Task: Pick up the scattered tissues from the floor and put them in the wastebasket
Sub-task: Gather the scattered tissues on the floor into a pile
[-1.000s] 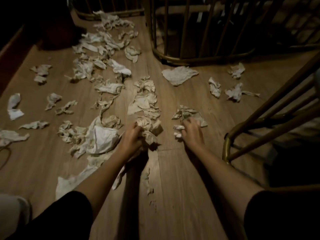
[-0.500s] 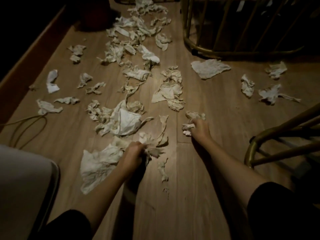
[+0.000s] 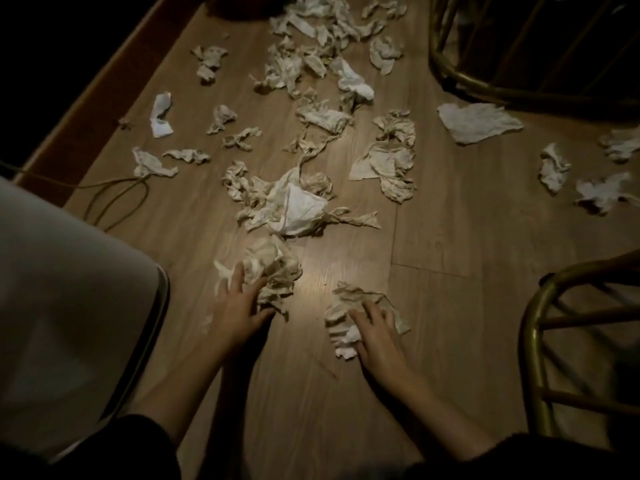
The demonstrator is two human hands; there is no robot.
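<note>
Crumpled tissues lie all over the wooden floor (image 3: 450, 237). My left hand (image 3: 239, 303) rests with its fingers spread against a gathered wad of tissues (image 3: 273, 268). My right hand (image 3: 377, 334) lies with spread, bent fingers on a smaller heap of tissues (image 3: 356, 299), and a white piece shows beside its palm. Neither hand lifts anything. A big loose cluster of tissues (image 3: 294, 206) sits just beyond the wad, and many more tissues (image 3: 322, 26) reach to the far end. A pale rounded container with a dark rim (image 3: 69, 306), possibly the wastebasket, stands at my left.
Brass-coloured chair frames stand at the far right (image 3: 485, 84) and near right (image 3: 533, 323). A cable loop (image 3: 114, 199) lies on the floor by the dark skirting at the left. A flat tissue sheet (image 3: 478, 123) and scattered pieces (image 3: 554, 168) lie to the right.
Both hands have dragged their tissues toward me, bunching them into two heaps, and their fingers have spread apart. The view has tilted down and left, showing more of the pale container.
</note>
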